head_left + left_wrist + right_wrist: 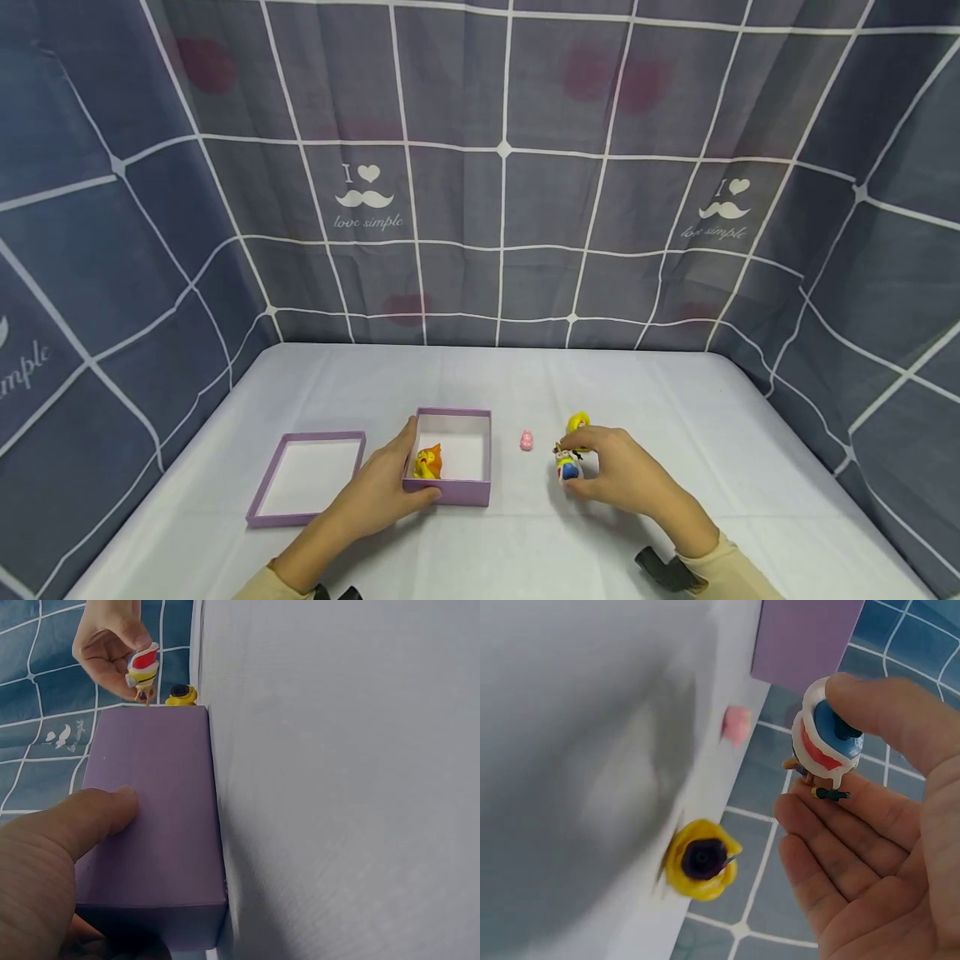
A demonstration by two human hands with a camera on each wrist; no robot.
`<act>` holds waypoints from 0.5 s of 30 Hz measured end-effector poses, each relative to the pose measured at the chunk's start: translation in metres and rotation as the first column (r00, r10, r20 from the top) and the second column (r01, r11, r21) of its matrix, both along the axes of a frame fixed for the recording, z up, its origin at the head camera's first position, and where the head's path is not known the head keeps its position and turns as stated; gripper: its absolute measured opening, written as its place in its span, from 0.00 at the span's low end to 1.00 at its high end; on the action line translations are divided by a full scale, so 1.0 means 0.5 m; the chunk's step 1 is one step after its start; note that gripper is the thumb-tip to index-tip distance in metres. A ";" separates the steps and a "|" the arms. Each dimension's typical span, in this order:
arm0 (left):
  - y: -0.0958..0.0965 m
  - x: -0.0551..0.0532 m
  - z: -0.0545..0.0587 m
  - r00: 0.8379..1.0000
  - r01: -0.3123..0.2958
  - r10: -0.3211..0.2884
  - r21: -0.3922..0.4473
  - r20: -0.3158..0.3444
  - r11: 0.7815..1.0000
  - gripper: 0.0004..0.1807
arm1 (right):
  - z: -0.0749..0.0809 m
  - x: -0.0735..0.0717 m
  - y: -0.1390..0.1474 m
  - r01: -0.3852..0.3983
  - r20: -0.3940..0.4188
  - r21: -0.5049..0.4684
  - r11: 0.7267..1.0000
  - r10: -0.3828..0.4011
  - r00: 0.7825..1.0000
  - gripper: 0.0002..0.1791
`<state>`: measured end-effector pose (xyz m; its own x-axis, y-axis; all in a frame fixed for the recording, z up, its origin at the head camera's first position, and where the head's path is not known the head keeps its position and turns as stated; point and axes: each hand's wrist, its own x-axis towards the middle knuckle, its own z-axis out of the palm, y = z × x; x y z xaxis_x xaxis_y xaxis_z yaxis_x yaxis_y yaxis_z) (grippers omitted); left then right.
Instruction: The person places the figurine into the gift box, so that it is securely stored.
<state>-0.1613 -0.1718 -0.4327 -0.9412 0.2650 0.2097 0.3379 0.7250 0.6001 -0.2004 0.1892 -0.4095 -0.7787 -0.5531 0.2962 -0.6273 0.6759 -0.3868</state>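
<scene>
My left hand (pixel 378 487) grips the left side of an open purple box (pixel 465 493), its thumb pressed on the front wall. Inside the box, at the near left corner, lies a yellow and orange figurine (pixel 427 462). To the right, my right hand (pixel 628 473) pinches a small figurine (pixel 568 467) in white, blue and red between thumb and fingers; the right wrist view shows its rounded underside (pixel 814 742). Just beyond that hand, a yellow figurine (pixel 578 421) with a dark base (pixel 705 859) is on the table, partly hidden in the head view.
A small pink figurine (pixel 527 440) stands between the box and my right hand. Left of the box lies a purple-edged lid (pixel 315 477), white inside. The white-covered table (pixel 465 375) meets dark checked cloth (pixel 457 200) at the back and sides.
</scene>
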 end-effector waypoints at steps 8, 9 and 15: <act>0.001 0.002 0.005 1.000 0.002 -0.002 0.007 0.006 1.000 0.59 | 0.016 -0.011 -0.039 -0.037 -0.026 -0.020 0.999 0.037 0.999 0.21; 0.001 0.002 0.005 1.000 0.001 -0.001 0.007 0.005 1.000 0.59 | 0.018 -0.013 -0.044 -0.046 -0.028 -0.027 0.999 0.045 0.999 0.21; 0.001 0.002 0.003 1.000 0.000 0.000 0.002 0.002 1.000 0.59 | 0.029 -0.020 -0.074 -0.114 -0.057 -0.060 0.992 0.111 0.992 0.20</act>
